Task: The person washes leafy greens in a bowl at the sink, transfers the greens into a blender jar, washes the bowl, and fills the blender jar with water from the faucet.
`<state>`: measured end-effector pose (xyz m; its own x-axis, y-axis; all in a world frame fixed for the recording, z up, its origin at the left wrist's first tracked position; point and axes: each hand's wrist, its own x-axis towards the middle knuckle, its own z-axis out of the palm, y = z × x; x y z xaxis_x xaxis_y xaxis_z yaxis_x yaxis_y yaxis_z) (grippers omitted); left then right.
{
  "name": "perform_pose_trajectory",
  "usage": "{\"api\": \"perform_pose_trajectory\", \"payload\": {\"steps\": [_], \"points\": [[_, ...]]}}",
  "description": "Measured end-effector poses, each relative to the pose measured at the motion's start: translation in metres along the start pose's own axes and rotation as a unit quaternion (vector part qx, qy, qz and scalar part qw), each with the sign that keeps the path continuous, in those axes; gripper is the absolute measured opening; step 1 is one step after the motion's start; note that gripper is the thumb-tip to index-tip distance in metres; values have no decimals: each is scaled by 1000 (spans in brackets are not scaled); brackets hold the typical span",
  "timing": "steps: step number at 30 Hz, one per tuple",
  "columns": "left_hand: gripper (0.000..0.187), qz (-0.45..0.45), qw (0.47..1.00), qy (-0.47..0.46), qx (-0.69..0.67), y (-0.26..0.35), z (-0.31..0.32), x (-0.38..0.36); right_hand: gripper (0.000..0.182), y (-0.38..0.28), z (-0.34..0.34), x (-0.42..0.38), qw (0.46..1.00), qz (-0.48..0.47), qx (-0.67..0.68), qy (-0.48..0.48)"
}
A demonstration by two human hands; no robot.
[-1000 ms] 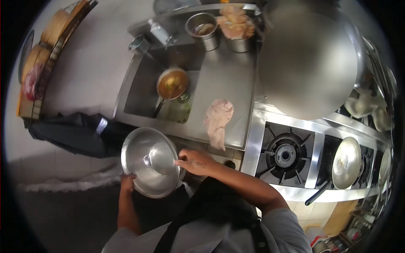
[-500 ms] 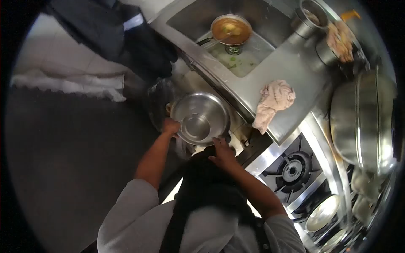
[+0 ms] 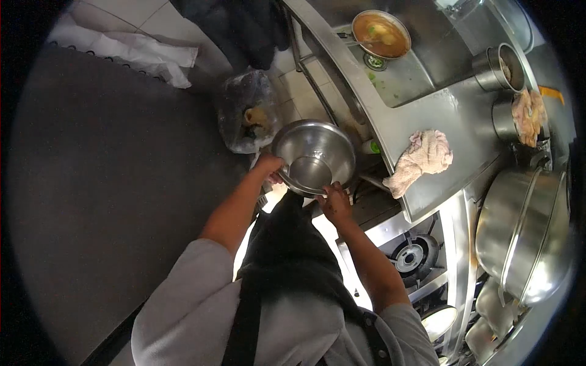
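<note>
Both my hands hold a wide metal mixing bowl (image 3: 337, 143) by its rim, in front of my apron. Its inside is shiny, with nothing but reflections showing in it. My left hand (image 3: 270, 168) grips the left side of the rim, fingers curled beneath. At the near right edge, my right hand (image 3: 336, 201) closes on the rim. Just beyond the bowl, a clear plastic bag (image 3: 235, 100) with scraps in it is by the floor. To the right, a crumpled pinkish cloth (image 3: 427, 152) lies on the steel counter (image 3: 458, 125).
A pan of orange-brown liquid (image 3: 381, 36) stands in the sink (image 3: 421, 79). Metal containers (image 3: 486, 72) line the counter's back. A gas burner (image 3: 409, 257) and a large steel pot (image 3: 506, 226) are at right. Another person's dark-clothed leg (image 3: 244, 36) shows at the top. A dark surface (image 3: 122, 201) spreads left.
My view has shifted, so the counter and sink sit farther right. The bowl, still in both hands, appears farther right and slightly higher. More of the plastic bag is visible.
</note>
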<state>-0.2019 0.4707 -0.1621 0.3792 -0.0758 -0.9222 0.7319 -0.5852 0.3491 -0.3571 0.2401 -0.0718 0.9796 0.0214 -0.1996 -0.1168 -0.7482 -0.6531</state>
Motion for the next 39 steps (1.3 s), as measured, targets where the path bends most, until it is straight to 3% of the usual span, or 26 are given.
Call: {"api": "perform_pose_trajectory", "payload": {"steps": [2,6,8,10,12,14,15,16,18,20,21,22,23,25,26,27,28,30,31,34,36,39], "points": [[44,-20,997,-74,-9,12,-9,-12,29,-12,-15,2,999,26,22,-19],[61,-31,994,-107,24,28,-43,-37,34,-26,-29,5,994,60,89,-37],[83,-74,988,-69,-120,44,-67,-72,42,-49,-54,9,990,88,104,-40],[82,-19,964,-31,-265,21,-101,-56,40,-56,-70,7,973,110,196,-56],[85,38,966,-2,-257,6,-116,-56,45,-77,-106,3,975,49,215,-7],[87,91,964,28,-248,6,-118,-43,48,-110,-152,-4,951,120,283,-14],[80,158,931,-68,-323,13,-115,-37,49,-115,-166,-3,961,87,261,27],[72,237,892,-125,-364,14,-111,-32,48,-119,-186,-6,939,97,327,35],[69,357,770,-297,-438,40,-97,-47,48,-135,-237,-10,918,113,373,72],[76,400,609,-538,-424,108,-76,-97,43,-139,-267,-5,847,86,501,156],[80,409,555,-609,-392,145,-65,-125,40,-141,-283,-1,799,59,572,177],[84,416,514,-663,-352,182,-55,-150,37,-142,-297,1,743,33,639,194],[88,426,508,-661,-352,209,-52,-153,33,-133,-305,5,694,42,693,191],[90,472,702,-415,-336,257,-19,-209,30,-115,-313,16,625,-4,762,171],[88,464,826,-127,-293,276,3,-268,30,-107,-313,21,586,-27,793,164],[84,498,827,-127,-226,287,7,-290,28,-97,-315,26,552,-26,817,166],[80,530,824,-122,-158,295,8,-306,28,-87,-316,30,558,-36,814,158],[74,558,815,-101,-120,299,15,-323,28,-70,-316,38,441,-47,889,112],[72,551,822,-81,-118,295,16,-326,24,-63,-315,41,417,-64,902,91],[60,490,858,-10,-150,255,27,-324,21,-63,-316,40,415,-61,898,135],[66,461,876,18,-141,213,38,-312,19,-59,-313,35,417,-79,899,108],[77,411,887,-31,-207,153,45,-320,24,-94,-313,-2,551,-71,811,184]]}}
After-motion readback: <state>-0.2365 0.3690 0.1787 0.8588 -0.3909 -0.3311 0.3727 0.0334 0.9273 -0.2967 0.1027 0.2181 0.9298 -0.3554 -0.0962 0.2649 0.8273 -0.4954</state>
